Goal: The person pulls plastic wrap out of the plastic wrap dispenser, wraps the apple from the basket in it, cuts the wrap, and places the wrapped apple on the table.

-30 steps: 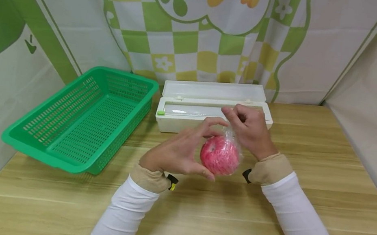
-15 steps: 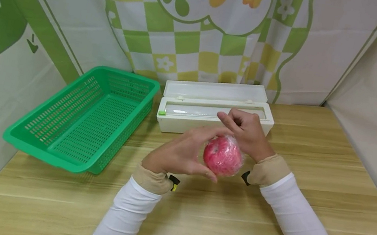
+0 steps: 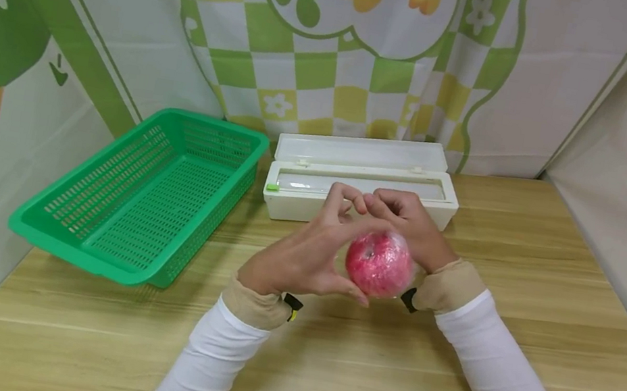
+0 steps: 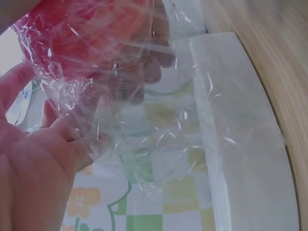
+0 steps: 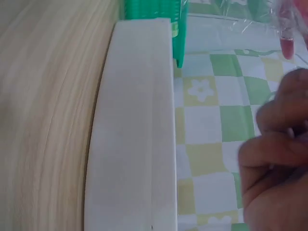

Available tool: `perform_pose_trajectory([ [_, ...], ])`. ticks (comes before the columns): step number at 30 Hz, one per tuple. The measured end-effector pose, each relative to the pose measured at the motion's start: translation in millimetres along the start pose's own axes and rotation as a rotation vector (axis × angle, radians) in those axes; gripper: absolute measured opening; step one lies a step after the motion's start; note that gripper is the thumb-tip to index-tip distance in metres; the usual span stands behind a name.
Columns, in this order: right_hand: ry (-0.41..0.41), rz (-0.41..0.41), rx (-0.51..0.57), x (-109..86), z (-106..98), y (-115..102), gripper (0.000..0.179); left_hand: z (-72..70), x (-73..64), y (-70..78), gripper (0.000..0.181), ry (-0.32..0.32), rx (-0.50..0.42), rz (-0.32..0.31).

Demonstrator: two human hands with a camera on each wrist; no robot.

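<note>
A red apple (image 3: 379,264), covered in clear plastic wrap (image 4: 163,120), is held above the table by my left hand (image 3: 304,255), thumb beneath it and fingers across its upper side. In the left wrist view the wrap clings to the fruit, and a loose, crinkled part spreads away from it. Just beyond the apple my right hand (image 3: 415,232) has curled fingers, with thumb and forefinger close to the left hand's bent finger. The right wrist view shows those curled fingers, but whether wrap lies between them is hidden.
Behind the hands stands a long white wrap dispenser (image 3: 293,209), its lid (image 3: 357,150) raised. To the left is a green perforated basket (image 3: 128,214). Both stand on a wood-grain table (image 3: 370,382), backed by a patterned curtain (image 3: 320,73).
The apple and left hand have shifted slightly right. The right hand has lowered a little, and the bunched wrap once visible under it is out of sight. A left finger now bends up beside the right thumb.
</note>
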State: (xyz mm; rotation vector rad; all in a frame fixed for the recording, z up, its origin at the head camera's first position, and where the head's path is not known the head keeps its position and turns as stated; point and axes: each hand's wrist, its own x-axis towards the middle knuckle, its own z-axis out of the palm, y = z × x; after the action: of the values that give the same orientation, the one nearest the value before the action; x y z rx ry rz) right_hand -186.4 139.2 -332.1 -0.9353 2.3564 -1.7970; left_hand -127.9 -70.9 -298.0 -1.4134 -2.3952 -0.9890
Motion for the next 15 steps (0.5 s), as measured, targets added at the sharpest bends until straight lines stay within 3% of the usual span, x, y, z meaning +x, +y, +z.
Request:
perform_pose_trajectory([
  [6, -0.106, 0.129, 0.162, -0.1, -1.0, -0.7, 0.038, -0.7, 0.5, 3.6, 0.096, -0.007, 0.052, 0.005],
  [11, -0.189, 0.272, 0.150, -0.6, -2.6, -0.5, 0.046, -1.1, -0.1, 4.2, 0.098, 0.012, 0.209, 0.006],
  [15, -0.282, 0.385, 0.265, -1.9, -4.4, 0.0, 0.053, 1.7, -0.2, 5.0, 0.096, 0.029, 0.295, 0.020],
])
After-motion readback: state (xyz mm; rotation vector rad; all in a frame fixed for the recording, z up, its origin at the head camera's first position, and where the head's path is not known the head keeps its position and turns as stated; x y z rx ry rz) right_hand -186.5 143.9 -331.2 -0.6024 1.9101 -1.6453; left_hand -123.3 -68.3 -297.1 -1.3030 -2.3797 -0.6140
